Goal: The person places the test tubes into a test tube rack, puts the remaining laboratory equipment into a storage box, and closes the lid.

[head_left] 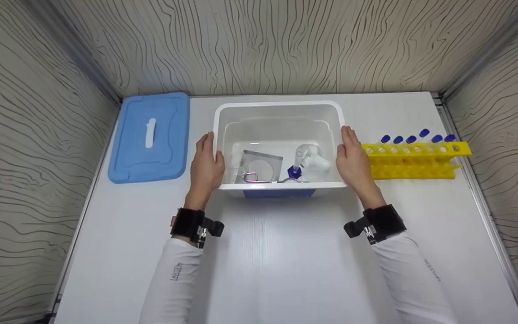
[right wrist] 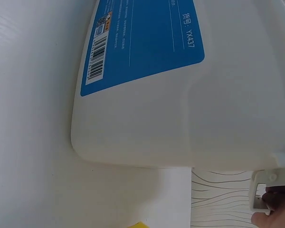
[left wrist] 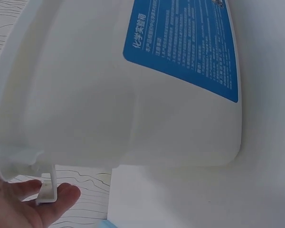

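Observation:
A white plastic storage box with a blue label stands before me. My left hand holds its left side; the left wrist view shows fingers about a white side latch. At the right side my right hand grips likewise, its fingertips at the other latch in the right wrist view. Inside the box lie a grey square gauze with a pale round centre, a bent metal piece, clear glassware, a white bottle and a blue hexagonal base.
A blue lid with a white handle lies on the table at the left. To the right stands a yellow test tube rack with several blue-capped tubes. Patterned walls surround the white table at the back and sides.

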The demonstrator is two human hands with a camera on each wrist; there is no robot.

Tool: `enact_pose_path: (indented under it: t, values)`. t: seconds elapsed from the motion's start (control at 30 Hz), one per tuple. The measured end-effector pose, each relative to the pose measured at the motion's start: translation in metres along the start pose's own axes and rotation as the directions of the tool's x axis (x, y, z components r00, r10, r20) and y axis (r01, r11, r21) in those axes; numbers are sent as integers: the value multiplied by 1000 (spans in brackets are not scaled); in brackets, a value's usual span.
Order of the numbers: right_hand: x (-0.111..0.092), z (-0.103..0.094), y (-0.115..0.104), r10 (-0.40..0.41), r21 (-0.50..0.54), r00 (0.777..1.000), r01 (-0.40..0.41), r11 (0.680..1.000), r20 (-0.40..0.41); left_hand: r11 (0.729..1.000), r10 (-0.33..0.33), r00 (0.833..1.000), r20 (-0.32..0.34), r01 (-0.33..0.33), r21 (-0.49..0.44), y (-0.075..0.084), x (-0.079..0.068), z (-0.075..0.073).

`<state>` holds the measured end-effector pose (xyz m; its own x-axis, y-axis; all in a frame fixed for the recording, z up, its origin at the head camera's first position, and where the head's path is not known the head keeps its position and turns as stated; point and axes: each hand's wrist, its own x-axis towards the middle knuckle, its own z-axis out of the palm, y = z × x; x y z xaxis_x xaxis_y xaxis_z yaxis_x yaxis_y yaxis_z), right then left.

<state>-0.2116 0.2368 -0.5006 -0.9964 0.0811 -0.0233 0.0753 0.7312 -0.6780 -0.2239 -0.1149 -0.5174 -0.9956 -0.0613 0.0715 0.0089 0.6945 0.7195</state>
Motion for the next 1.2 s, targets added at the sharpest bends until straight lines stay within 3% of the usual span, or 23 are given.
enact_pose_path:
  t: [0.13, 0.33, 0.63, 0.73, 0.87, 1.03, 1.2]
  values:
    - [1, 2, -2, 5, -20, 1000, -5, 1000, 4, 1000, -26, 999, 29, 26, 5, -1, 2, -4]
    - [-2, 2, -3, 1, -48, 1000, -1, 999, -4, 1000, -3, 996, 85, 2, 6, -5, 6, -14]
    - [0, 2, -3, -12, -63, 1000, 11, 998, -22, 998, 49, 998, -44, -51, -39, -28, 4, -29]
    - [0, 0, -1, -15, -66, 999, 13, 998, -33, 1000, 29, 998, -49, -29, 12, -42, 5, -34]
    - [-1, -5, 2, -20, -69, 998, 16, 997, -56, 992, -17, 1000, 16, 15, 125, -64, 9, -36]
    - [-2, -2, 0, -42, -94, 997, 37, 995, -57, 949, -40, 992, 123, -1, 316, -99, 10, -41]
    - [-2, -1, -4, -31, -109, 999, 27, 994, -34, 918, -77, 981, 180, 0, 396, -126, 10, -47]
